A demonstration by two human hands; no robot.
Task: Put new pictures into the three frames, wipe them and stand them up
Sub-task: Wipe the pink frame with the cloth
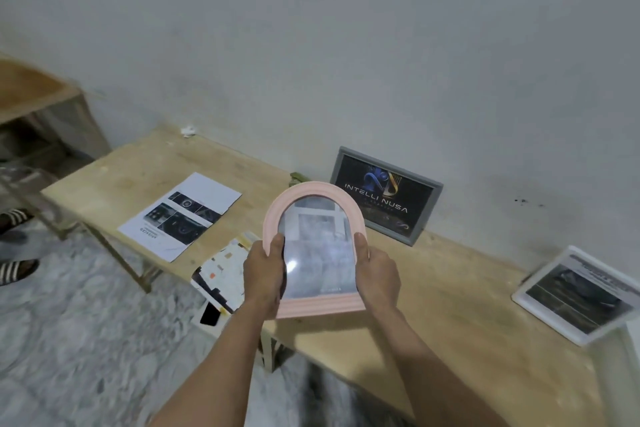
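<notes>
Head view: your left hand (264, 270) grips the left edge of the arched pink picture frame (313, 250), thumb (277, 243) lying on its front and the other fingers hidden behind. Your right hand (375, 274) clasps the right edge the same way, thumb (361, 246) along the rim. You hold the frame upright above the near edge of the light wooden table (450, 305). A grey rectangular frame (386, 195) leans against the wall behind it. A white rectangular frame (578, 295) stands at the right. A printed white sheet (180, 215) lies flat at the left, with a pile of paper cuttings (225, 270) just beside your left hand.
</notes>
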